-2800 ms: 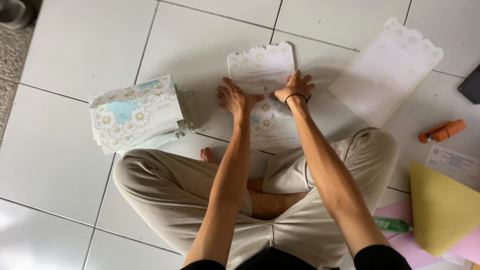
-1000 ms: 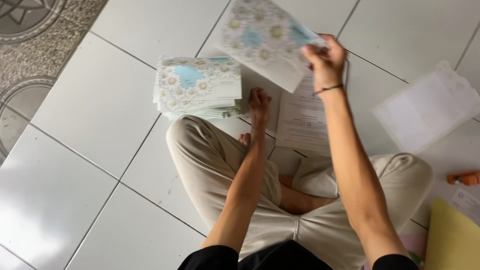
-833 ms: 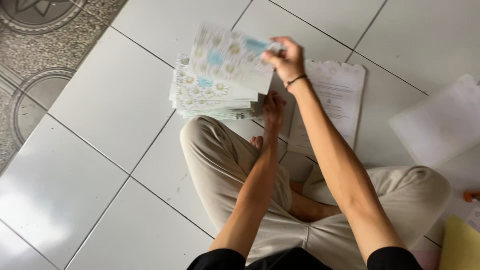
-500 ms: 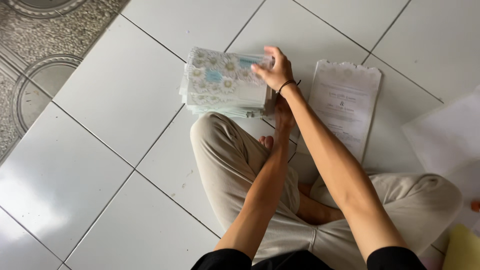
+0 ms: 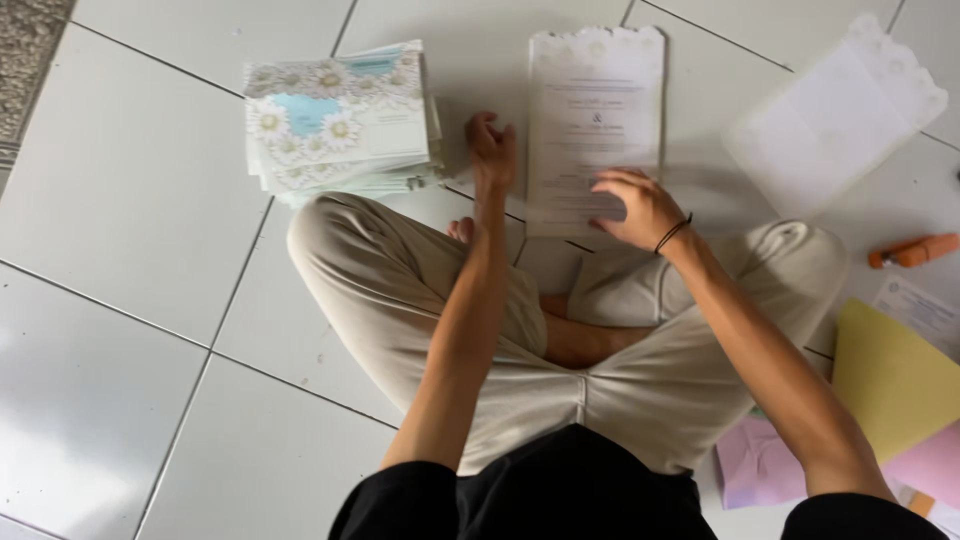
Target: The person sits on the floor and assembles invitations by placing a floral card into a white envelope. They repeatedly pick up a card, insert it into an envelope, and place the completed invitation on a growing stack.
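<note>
On the white tiled floor [image 5: 120, 210], seen from the head camera, a person sits cross-legged in beige trousers with a thick stack of folded cards printed with white daisies and a pale blue panel [image 5: 340, 120] lying just beyond the left knee. Straight ahead, between the knees and a little further out, lies a single white printed sheet with a scalloped lace-cut top edge [image 5: 598, 110], flat and face up. The left hand [image 5: 492, 148] hovers between the stack and this sheet, its fingers loosely curled and holding nothing. The right hand [image 5: 640, 208], with a dark band at the wrist, is spread with fingers open over the lower end of the sheet, touching it or just above it; motion blur makes that hard to settle. Judging by the layout, the daisy stack looks like finished pieces and is already tall, while the sheet under the right hand is not yet folded or covered. Further right lies another white lace-edged sheet [image 5: 835, 115], set at an angle and apart from the hands, so more seems left. An orange tube-shaped tool [image 5: 915, 250], a yellow paper sheet [image 5: 890, 385] and pink papers [image 5: 760, 465] lie beside the right knee.
</note>
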